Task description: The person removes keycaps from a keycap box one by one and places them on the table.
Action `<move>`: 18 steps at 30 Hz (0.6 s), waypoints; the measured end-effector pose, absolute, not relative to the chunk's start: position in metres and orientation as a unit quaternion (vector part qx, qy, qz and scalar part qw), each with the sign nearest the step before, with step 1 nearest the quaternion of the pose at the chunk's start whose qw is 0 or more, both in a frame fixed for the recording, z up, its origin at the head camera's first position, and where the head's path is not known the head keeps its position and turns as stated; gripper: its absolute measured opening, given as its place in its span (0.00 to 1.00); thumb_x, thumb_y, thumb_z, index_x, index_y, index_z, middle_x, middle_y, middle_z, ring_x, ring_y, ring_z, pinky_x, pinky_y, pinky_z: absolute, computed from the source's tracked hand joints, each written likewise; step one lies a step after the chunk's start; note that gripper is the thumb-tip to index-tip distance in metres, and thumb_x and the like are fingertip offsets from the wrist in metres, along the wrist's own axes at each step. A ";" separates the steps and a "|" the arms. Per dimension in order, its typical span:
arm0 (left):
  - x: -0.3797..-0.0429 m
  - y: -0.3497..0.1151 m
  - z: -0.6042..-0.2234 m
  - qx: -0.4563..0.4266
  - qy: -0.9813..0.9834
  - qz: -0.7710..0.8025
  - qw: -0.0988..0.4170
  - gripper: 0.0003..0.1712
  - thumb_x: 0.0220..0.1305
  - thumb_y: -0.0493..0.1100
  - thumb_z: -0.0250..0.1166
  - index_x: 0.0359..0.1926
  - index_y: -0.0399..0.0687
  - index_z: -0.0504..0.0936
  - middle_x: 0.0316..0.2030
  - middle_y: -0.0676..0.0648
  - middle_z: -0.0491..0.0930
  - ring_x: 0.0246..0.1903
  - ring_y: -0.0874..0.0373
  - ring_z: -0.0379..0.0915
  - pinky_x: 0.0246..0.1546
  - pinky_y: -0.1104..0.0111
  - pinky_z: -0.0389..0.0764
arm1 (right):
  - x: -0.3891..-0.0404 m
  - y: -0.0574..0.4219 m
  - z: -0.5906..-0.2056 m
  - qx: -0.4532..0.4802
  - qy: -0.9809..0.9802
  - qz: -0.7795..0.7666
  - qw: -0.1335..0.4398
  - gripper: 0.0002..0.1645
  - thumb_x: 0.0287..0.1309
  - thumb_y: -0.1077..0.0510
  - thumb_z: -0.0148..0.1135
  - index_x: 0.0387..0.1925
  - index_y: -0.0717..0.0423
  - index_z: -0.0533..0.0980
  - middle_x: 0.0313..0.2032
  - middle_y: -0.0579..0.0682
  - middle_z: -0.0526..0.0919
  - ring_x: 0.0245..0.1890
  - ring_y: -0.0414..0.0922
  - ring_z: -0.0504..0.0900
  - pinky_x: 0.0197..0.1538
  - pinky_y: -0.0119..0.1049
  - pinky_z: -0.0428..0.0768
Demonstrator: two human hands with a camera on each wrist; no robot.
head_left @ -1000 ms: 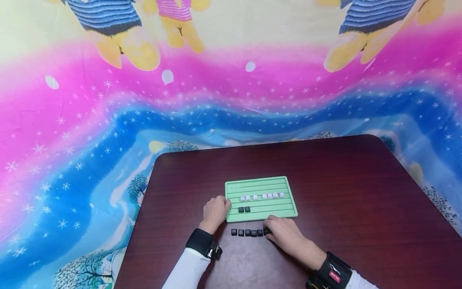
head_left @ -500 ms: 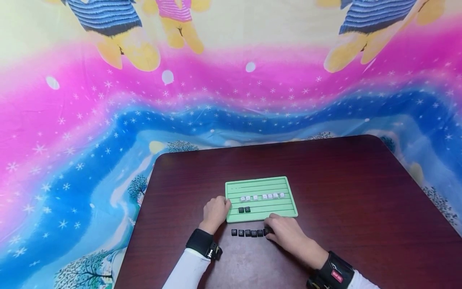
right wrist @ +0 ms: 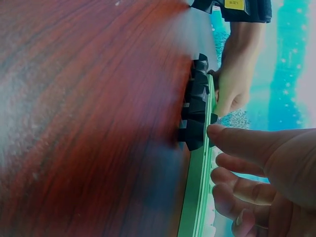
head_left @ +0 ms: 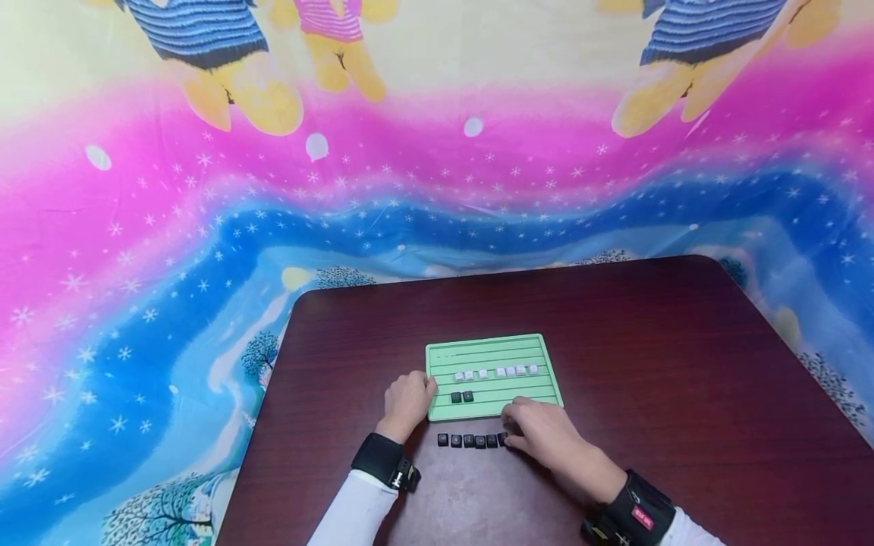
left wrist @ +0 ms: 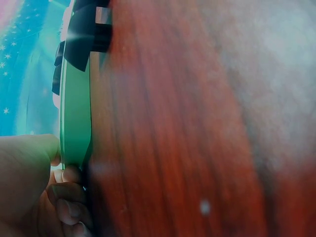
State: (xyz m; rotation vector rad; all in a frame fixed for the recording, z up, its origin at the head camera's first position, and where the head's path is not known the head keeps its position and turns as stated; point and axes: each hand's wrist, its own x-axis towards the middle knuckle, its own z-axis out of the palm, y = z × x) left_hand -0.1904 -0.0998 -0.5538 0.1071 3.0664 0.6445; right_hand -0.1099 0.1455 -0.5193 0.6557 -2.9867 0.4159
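My left hand [head_left: 407,400] grips the left edge of a pale green ridged tray [head_left: 512,396], thumb on top and fingers below in the left wrist view. White keycaps [head_left: 483,373] stand in a spaced row across the tray, with two black keycaps [head_left: 462,396] in a groove nearer me. In front of the tray, several more black keycaps [head_left: 468,440] line up on the table. My right hand [head_left: 546,432] is over the tray's front right edge, its thumb tip right at the row's rightmost black keycap [head_left: 503,439]. In the right wrist view its fingers are spread from the thumb, holding nothing.
The dark reddish wooden table [head_left: 649,341] extends around the tray. Behind it hangs a colourful printed cloth [head_left: 410,174]. Both wrists wear black straps, the left wristband [head_left: 378,456] and the right wristband [head_left: 635,512].
My right hand has lifted slightly and shifted a little right, its fingers coming off the rightmost black keycap, which now shows more. The left hand and tray have stayed put.
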 end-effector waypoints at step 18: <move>-0.189 -0.100 -0.554 0.036 0.977 0.210 -0.004 0.28 0.71 0.47 0.57 0.13 0.54 0.59 0.12 0.55 0.52 0.12 0.58 0.54 0.16 0.66 0.55 | -0.118 0.144 -0.503 0.194 -0.969 0.146 0.051 0.15 0.53 0.46 0.75 0.39 0.48 0.84 0.33 0.41 0.83 0.29 0.38 0.82 0.30 0.33 0.76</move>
